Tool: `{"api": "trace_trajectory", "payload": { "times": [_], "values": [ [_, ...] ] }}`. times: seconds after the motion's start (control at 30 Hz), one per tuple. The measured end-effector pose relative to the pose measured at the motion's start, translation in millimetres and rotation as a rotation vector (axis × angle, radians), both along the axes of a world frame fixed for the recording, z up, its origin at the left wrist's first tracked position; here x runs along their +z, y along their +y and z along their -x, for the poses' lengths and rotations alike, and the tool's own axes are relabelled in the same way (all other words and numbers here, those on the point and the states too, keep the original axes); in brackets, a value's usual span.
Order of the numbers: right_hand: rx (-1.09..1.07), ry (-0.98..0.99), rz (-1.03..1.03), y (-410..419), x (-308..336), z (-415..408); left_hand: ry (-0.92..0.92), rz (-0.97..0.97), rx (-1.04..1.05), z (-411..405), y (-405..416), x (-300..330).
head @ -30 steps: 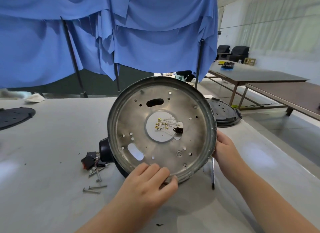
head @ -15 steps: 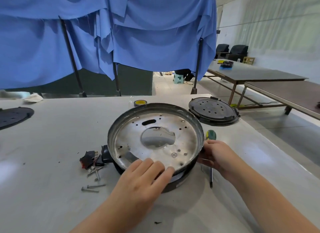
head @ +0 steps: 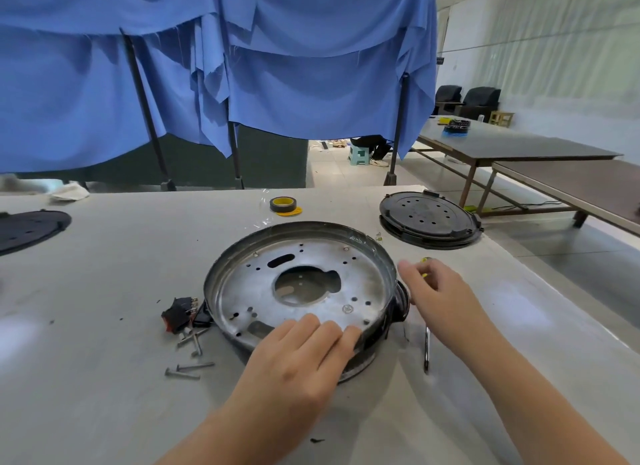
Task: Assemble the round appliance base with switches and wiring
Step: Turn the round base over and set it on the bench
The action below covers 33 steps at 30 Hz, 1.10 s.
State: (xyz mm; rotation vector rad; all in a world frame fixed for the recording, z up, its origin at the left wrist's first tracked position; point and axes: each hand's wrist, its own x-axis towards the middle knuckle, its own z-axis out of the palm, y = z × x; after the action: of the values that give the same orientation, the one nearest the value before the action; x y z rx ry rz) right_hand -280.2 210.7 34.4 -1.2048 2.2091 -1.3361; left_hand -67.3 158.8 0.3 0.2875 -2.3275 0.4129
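Tipped upright a second ago, the round metal base point(head: 301, 284) now lies flat on the counter point(head: 104, 291), left hand point(head: 298, 353) fingers spread loosely on its near rim, right hand point(head: 440, 291) relaxed and empty beside it (screws point(head: 188, 369) near the rim could get knocked away).

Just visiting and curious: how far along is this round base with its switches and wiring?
Early, it seems. The metal base lies flat on the table, the left hand resting on its near rim. The right hand hovers above the screwdriver, holding nothing. Left: the red switch and loose screws lie beside the base, not fitted.
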Motion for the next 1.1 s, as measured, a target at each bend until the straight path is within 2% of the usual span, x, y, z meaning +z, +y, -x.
{"api": "trace_trajectory", "payload": {
  "times": [0.13,0.27,0.43,0.57,0.67,0.8,0.93,1.1],
  "values": [
    [0.136,-0.228,-0.006,-5,0,-7,-0.026,0.078,0.01,3,2,1],
    [0.171,-0.288,0.028,-6,0,-8,-0.006,0.043,0.019,-1,1,8],
    [0.139,-0.284,0.059,-5,1,-3,-0.047,-0.257,0.051,-32,-15,26],
    [0.154,-0.325,0.007,-5,-2,-2,0.162,-0.734,0.151,-60,-43,40],
    [0.16,-0.323,-0.02,-5,-4,-1,0.329,-0.895,0.246,-68,-65,31],
    [0.078,-0.253,0.046,-4,-7,1,0.377,-1.24,0.318,-66,-80,12],
    [0.05,-0.134,0.075,-5,-15,-2,0.423,-1.344,0.233,-63,-80,9],
    [0.137,-0.342,0.061,-12,-23,-18,0.476,-1.367,0.14,-53,-73,4]
  ]
}}
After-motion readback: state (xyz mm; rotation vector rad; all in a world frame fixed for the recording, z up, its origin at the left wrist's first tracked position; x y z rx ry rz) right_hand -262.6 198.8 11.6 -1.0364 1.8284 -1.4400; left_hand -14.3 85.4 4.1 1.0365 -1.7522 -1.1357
